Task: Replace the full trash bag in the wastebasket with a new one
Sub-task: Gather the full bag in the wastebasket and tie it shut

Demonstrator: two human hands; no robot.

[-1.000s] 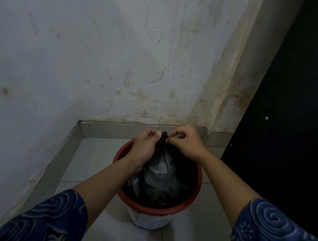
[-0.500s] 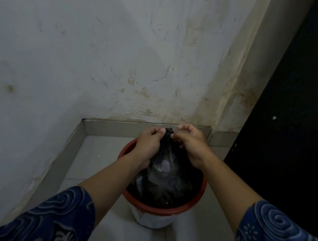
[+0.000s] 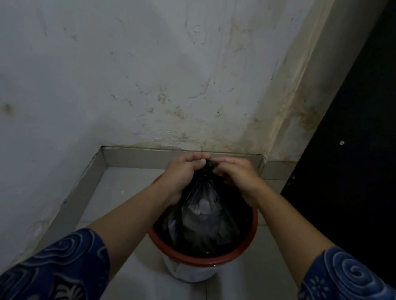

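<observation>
A white wastebasket (image 3: 190,271) with a red rim (image 3: 205,259) stands on the tiled floor in a room corner. Inside it sits a full black trash bag (image 3: 200,213), its top gathered into a twisted neck above the rim; pale rubbish shows through the plastic. My left hand (image 3: 181,175) pinches the neck from the left, and my right hand (image 3: 237,178) pinches it from the right. The fingertips of both hands meet at the bag's bunched top. The bag's lower part is hidden inside the basket.
A stained white wall (image 3: 151,72) rises directly behind the basket, with a grey skirting (image 3: 138,157) at its foot. A second wall closes the left side. A black panel (image 3: 362,141) stands close on the right. Pale floor tiles (image 3: 127,191) surround the basket.
Both hands have kept hold of the bag's neck, working their fingers slightly at the gathered top. The bag stays in the basket.
</observation>
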